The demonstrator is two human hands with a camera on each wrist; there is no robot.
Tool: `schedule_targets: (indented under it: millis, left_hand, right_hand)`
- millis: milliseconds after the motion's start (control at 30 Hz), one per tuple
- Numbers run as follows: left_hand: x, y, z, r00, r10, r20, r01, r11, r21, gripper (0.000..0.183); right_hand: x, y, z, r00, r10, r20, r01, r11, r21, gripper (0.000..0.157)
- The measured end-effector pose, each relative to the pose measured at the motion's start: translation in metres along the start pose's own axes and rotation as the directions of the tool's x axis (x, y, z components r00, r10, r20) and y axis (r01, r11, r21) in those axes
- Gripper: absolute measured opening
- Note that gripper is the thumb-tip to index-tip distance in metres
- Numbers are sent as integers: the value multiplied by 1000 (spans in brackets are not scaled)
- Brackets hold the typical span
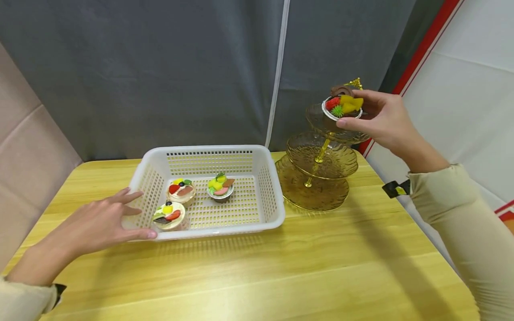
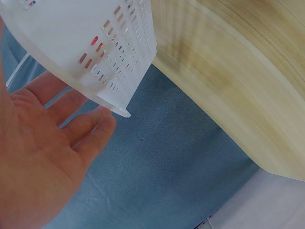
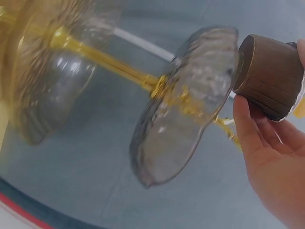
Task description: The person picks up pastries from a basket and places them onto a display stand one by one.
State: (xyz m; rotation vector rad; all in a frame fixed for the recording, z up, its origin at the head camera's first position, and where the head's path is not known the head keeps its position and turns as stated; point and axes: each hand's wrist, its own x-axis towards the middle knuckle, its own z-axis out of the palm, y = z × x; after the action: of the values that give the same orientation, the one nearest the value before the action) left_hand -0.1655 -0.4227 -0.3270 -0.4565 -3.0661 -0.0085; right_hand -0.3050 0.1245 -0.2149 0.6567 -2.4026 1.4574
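My right hand (image 1: 381, 118) grips a brown-cupped cupcake (image 1: 335, 117) topped with a strawberry, yellow fruit and chocolate. It is held over the top plate of a three-tier amber glass stand (image 1: 317, 196) with a gold post. In the right wrist view, the brown cup (image 3: 271, 76) is close to the rim of the top plate (image 3: 176, 138). At the left end of a white plastic basket (image 1: 218, 229), my left hand (image 1: 100, 220) has its fingers spread against the rim. Inside the basket sit two cream-topped cupcakes (image 1: 172, 225) and a dark-cupped one (image 1: 221, 191).
The basket and stand are side by side on a light wooden table (image 1: 257, 276). A dark grey curtain (image 1: 160, 76) hangs right behind them. White panels with red edging (image 1: 425, 49) flank the right side.
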Motion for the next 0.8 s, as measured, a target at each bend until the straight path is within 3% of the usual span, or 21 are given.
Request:
schedule_targets:
  millis: [167, 433, 800]
  left_hand:
    - [0, 0, 0, 1000, -2, 5, 2, 1000, 3, 86]
    - [0, 0, 0, 1000, 0, 3, 0, 1000, 4, 87]
    - [-1, 0, 1, 1000, -1, 4, 1, 1000, -4, 87]
  right_hand:
    - [-5, 7, -11, 999, 51, 10, -50, 998, -40, 63]
    - [-13, 18, -27, 994, 109, 19, -104, 976, -190, 67]
    - [-14, 35, -37, 986, 165, 11, -159, 963, -220, 72]
